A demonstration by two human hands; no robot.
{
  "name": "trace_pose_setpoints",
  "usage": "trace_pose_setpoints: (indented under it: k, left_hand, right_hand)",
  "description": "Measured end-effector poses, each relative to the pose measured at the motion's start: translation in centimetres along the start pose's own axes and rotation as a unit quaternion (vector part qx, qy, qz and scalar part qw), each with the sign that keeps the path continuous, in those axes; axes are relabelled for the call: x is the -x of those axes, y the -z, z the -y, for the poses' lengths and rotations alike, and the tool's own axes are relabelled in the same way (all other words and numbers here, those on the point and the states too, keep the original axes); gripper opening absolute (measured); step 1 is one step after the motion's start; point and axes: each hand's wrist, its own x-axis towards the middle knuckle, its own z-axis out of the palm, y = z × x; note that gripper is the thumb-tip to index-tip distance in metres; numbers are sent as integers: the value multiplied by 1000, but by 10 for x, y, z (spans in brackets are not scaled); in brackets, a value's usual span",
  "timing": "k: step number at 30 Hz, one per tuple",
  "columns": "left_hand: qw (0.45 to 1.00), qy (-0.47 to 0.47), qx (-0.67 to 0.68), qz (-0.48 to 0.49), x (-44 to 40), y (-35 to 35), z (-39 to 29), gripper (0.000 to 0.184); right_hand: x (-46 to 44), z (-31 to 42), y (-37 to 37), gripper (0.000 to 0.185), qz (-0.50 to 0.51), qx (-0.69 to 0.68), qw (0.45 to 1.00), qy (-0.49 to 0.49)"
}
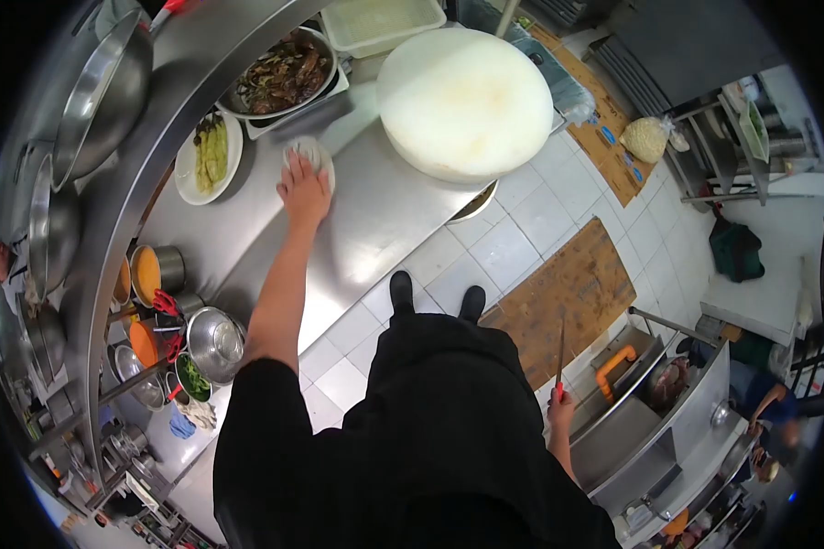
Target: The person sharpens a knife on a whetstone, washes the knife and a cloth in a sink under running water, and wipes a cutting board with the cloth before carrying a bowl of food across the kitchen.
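My left hand [304,194] is stretched forward over the steel counter [247,265], its fingers pressed onto a whitish cloth [313,152]. The palm and fingers hide part of the cloth. Left of it is a white oval plate [234,163] with long green peppers [211,151]. Down at my right side, my right hand [561,408] is closed around the red handle of a long, thin knife [560,352]. The knife points away from me, above the floor.
A thick round white cutting board [465,102] stands on the counter's right end. Behind are a pan of dark cooked food [284,75] and a pale plastic tray [380,23]. Pots of orange sauce [146,274] and a steel bowl [216,344] sit left. Cardboard [572,297] covers floor tiles.
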Motion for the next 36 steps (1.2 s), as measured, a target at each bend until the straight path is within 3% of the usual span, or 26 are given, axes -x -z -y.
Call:
trace_pose_setpoints:
  k: [4, 7, 9, 10, 13, 14, 17, 19, 23, 25, 26, 27, 29, 31, 36]
  left_hand:
    - [997, -59, 41, 16, -77, -19, -33, 62]
    - [992, -116, 33, 46, -92, -3, -58, 59]
    - [982, -177, 42, 50, -92, 2, -65, 60]
    - [980, -186, 59, -24, -88, 1, -69, 56]
    - [987, -142, 70, 12, -64, 8, -92, 48]
    - [988, -139, 70, 10, -49, 9, -99, 48]
    - [985, -109, 111, -79, 20, 22, -128, 41]
    - [986, -100, 133, 2, 61, 42, -152, 40]
    - [969, -120, 216, 6, 85, 28, -172, 38]
    - [964, -4, 259, -56, 62, -4, -153, 35]
    - [896, 143, 417, 46, 46, 20, -144, 34]
    - [773, 277, 551, 145, 28, 45, -136, 35]
    - [582, 279, 761, -61, 11, 46, -114, 37]
    - [581, 286, 756, -93, -9, 84, -108, 38]
    - [638, 236, 718, -147, -63, 141, -112, 42]
  right_hand:
    - [32, -12, 5, 32, -22, 63, 998, -3]
    - [45, -30, 4, 34, -37, 22, 998, -36]
    - [66, -5, 5, 35, -27, 19, 999, -35]
    - [71, 4, 8, 36, -13, 17, 999, -27]
    - [61, -28, 10, 37, -24, 97, 995, 13]
    - [56, -34, 10, 38, -14, 45, 999, 0]
    - [47, -25, 24, 39, -19, 58, 998, 14]
    - [18, -50, 28, 39, -19, 41, 999, 20]
    - [-27, -66, 48, 33, 3, 24, 1000, 19]
    - [-51, -57, 65, 32, 8, 67, 994, 80]
    - [-53, -34, 76, 31, 3, 52, 997, 54]
    - [-57, -20, 83, 30, -1, 35, 999, 27]
    - [-85, -35, 91, 27, -39, 7, 996, 75]
    - [-105, -40, 104, 23, -18, -128, 992, -15]
    - [-143, -20, 115, 25, -10, -42, 999, -7]
